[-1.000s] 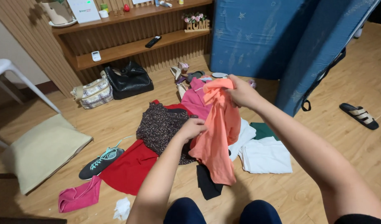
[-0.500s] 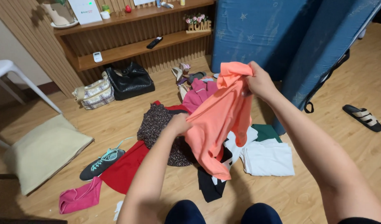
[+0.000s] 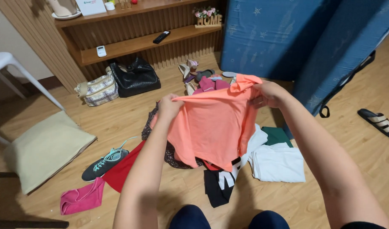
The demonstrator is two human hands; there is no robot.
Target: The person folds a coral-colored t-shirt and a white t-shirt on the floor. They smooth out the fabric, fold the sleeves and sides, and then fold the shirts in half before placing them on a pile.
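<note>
Orange shirt [image 3: 213, 127] between left hand [image 3: 170, 107] and right hand [image 3: 268, 94]

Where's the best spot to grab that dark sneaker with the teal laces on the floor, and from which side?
Grip the dark sneaker across its collar, near the heel, coming straight down from above. It sits upright on its sole with the opening facing up, and the floor around the heel end looks free, though red cloth touches its toe side.

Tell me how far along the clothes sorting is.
Done: one white garment lies flat and folded-looking on the floor. In hand: the left hand and right hand hold an orange shirt spread between them. Left: the dark patterned garment, red cloth, pink cloth and black garment lie loose.
</note>
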